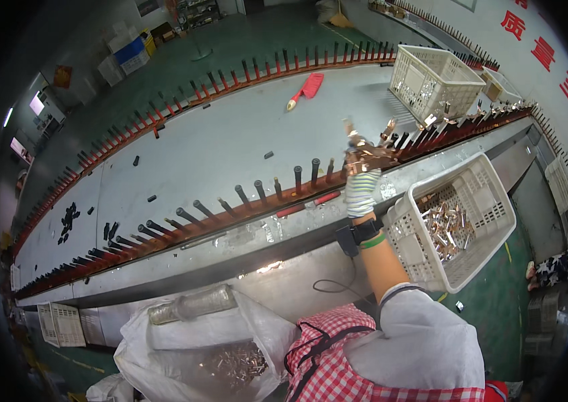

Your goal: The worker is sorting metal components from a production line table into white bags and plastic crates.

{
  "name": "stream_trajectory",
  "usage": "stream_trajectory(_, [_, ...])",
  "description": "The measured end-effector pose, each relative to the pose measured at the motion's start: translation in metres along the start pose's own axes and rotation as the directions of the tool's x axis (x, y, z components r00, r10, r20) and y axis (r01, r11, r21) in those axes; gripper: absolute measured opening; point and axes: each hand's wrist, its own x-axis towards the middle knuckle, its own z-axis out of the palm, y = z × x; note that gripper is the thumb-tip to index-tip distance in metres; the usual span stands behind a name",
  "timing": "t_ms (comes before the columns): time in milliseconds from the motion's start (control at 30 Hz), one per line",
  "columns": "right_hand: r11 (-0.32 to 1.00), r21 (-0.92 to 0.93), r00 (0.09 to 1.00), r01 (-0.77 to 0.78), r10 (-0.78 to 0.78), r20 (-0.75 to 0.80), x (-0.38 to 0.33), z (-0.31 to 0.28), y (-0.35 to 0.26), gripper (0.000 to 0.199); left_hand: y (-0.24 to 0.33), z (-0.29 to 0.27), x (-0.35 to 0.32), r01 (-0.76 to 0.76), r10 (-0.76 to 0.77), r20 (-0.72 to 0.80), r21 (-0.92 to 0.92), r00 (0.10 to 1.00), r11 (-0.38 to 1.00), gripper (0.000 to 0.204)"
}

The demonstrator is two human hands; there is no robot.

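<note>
My right hand (369, 158) is over the near row of pegs, in a glove with brown, worn-looking fingers and a striped cuff. Its fingers look stretched out and apart, though motion smears them; whether a small piece lies between them does not show. A dark band with a small box (359, 233) sits on my wrist. Below the hand runs the near row of upright pegs, many with black sleeves (298, 179). Right of the hand, shiny metal pieces (429, 122) sit on or by the pegs. My left hand is outside the picture.
Beside my forearm stands a white crate (491, 201) holding copper-coloured metal pieces (446, 226). Another crate (461, 79) rests on the table (197, 147). A red-bristled brush (308, 88) and loose black sleeves (68, 220) lie there too. A white sack (163, 352) of metal pieces is lower left.
</note>
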Motion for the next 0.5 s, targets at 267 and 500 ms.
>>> stream_trajectory(267, [0.452, 0.688, 0.823, -0.567, 0.334, 0.458, 0.064, 0.033, 0.049, 0.025, -0.012, 0.004, 0.014, -0.02, 0.02, -0.006, -0.019, 1.0, 1.0, 0.061])
stream_trajectory(500, [0.604, 0.604, 0.852, -0.52, 0.321, 0.413, 0.094, 0.016, 0.064, 0.025, -0.024, 0.002, 0.022, 0.029, -0.029, 0.008, -0.071, 1.0, 0.997, 0.062])
